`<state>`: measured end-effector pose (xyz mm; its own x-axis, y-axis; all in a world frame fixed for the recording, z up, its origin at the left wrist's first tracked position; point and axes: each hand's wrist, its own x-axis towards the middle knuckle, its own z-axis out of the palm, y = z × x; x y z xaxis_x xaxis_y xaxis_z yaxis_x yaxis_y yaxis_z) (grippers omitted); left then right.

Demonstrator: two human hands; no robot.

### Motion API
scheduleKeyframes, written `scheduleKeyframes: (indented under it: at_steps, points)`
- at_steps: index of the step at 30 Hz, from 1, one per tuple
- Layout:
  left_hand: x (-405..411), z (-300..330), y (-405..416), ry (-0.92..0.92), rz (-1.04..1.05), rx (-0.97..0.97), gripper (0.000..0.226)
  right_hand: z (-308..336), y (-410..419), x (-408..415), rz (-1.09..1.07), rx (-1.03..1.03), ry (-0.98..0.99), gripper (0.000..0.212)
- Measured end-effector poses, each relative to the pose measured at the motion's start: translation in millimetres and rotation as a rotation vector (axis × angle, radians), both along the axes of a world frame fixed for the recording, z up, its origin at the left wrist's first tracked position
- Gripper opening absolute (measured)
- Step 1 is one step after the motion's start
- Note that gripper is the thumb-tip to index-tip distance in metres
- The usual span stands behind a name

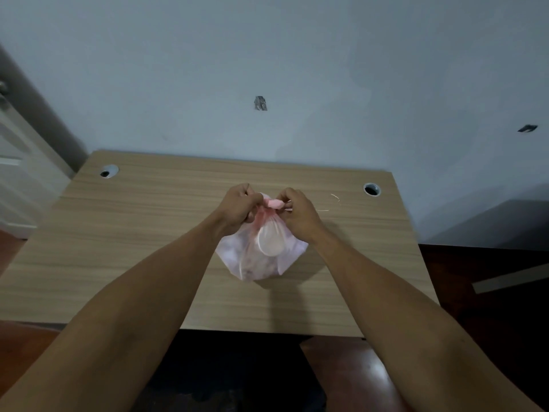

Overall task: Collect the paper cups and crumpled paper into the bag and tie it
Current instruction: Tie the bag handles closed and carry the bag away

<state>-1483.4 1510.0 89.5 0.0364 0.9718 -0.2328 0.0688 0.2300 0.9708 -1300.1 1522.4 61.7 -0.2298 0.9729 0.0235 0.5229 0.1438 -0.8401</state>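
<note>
Thin, translucent pink plastic bag (pixel 261 257), lightly glossy and creased. Smooth white paper cup (pixel 271 240) showing through. Matt wood-grain table (pixel 148 233) with glossy metal-looking grommets (pixel 372 189). Matt painted wall (pixel 297 69).

The bag (pixel 261 257) sits on the desk (pixel 148 248), about midway across. A cup (pixel 270 240) lies inside it, near the top. The left hand (pixel 237 208) and right hand (pixel 298 214) meet at the knot (pixel 273 203) above the bag, one on each side. Two cable holes, left (pixel 108 171) and right (pixel 372 189), sit near the desk's far edge, against the wall (pixel 297 69).
</note>
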Motion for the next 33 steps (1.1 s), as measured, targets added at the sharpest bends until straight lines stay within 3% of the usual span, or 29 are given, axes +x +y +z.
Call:
scheduleKeyframes:
  at_steps: [5,8,11,14,20,25,29,33]
  points:
    - [-6.8,-4.1,-4.2,0.018,0.05,0.002,0.039,3.0,-0.7,-4.4,-0.032,-0.022,0.024,0.011]
    - [-14.9,-7.8,-4.2,0.027,0.05,-0.013,0.027,6.0,-2.4,-4.1,-0.001,-0.061,0.05,0.017]
    - [-17.4,-7.2,-5.3,0.042,0.026,-0.037,0.041,2.3,-3.5,-5.5,0.045,-0.026,0.006,0.026]
    - [-19.1,-4.6,-5.9,0.087,0.01,-0.053,0.038,-3.2,-0.3,-10.5,0.066,0.028,-0.021,0.023]
    - [-52.1,-11.1,-2.3,0.328,0.134,-0.11,0.032,-5.3,5.7,3.7,-0.029,0.035,-0.303,0.017]
    - [-61.6,-23.7,-3.0,0.389,0.235,-0.133,0.03,-10.8,6.9,7.0,-0.058,0.007,-0.447,0.01]
    - [-60.6,-34.8,-10.0,0.417,0.245,-0.136,0.031,-14.1,1.4,8.0,-0.099,-0.031,-0.426,0.014]
    - [-62.4,-54.8,-20.8,0.42,0.302,-0.086,0.029,-28.8,-6.8,7.5,-0.194,-0.1,-0.275,0.013]
